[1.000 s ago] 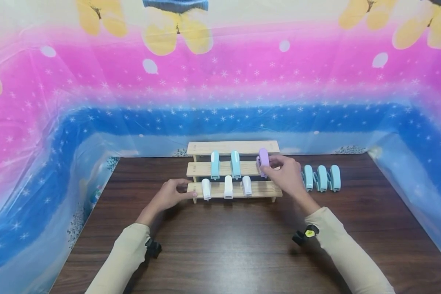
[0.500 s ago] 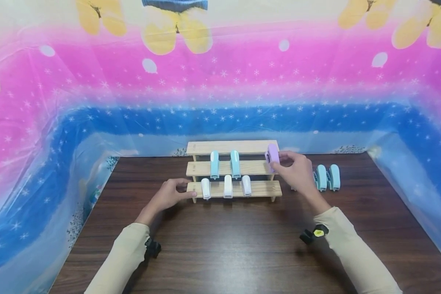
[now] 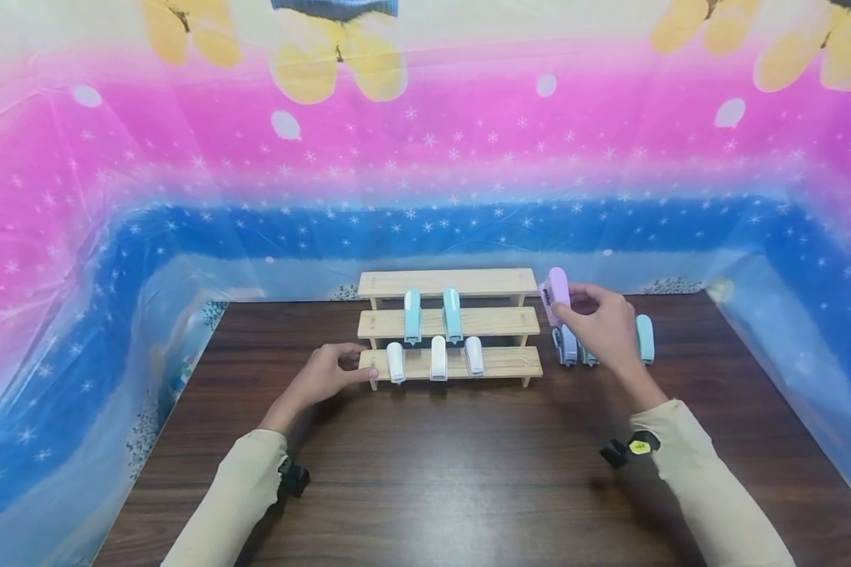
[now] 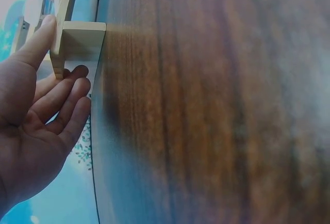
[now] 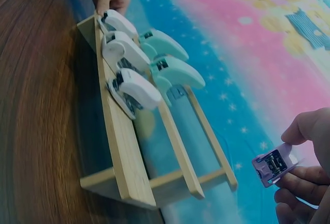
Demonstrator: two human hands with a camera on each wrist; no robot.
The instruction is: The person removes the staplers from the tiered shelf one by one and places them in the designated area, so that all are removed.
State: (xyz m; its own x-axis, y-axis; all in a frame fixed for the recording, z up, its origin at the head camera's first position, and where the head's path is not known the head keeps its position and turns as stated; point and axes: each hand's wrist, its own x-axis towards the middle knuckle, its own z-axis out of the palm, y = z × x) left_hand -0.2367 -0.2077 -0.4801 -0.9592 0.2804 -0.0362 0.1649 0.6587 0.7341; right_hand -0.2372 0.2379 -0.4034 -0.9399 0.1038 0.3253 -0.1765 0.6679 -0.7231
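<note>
My right hand (image 3: 599,327) pinches a purple mini stapler (image 3: 556,293) between thumb and fingers, just right of the wooden three-step rack (image 3: 447,281). In the right wrist view the stapler (image 5: 273,166) shows its metal inner part, apart from the rack. My left hand (image 3: 329,374) grips the left end of the rack's lowest step, thumb on top, fingers below in the left wrist view. On that lowest step stand three white mini staplers (image 3: 438,359). Two teal mini staplers (image 3: 452,315) stand on the middle step.
Right of the rack, more mini staplers stand on the dark wood table (image 3: 425,472): a bluish one (image 3: 566,345) and teal ones (image 3: 644,339), partly hidden by my right hand. A printed cloth (image 3: 425,228) hangs behind the table and along its sides.
My right hand has carried the purple stapler rightward, from over the middle step's right end to beyond the rack's right side. My left hand stays at the rack's lowest step.
</note>
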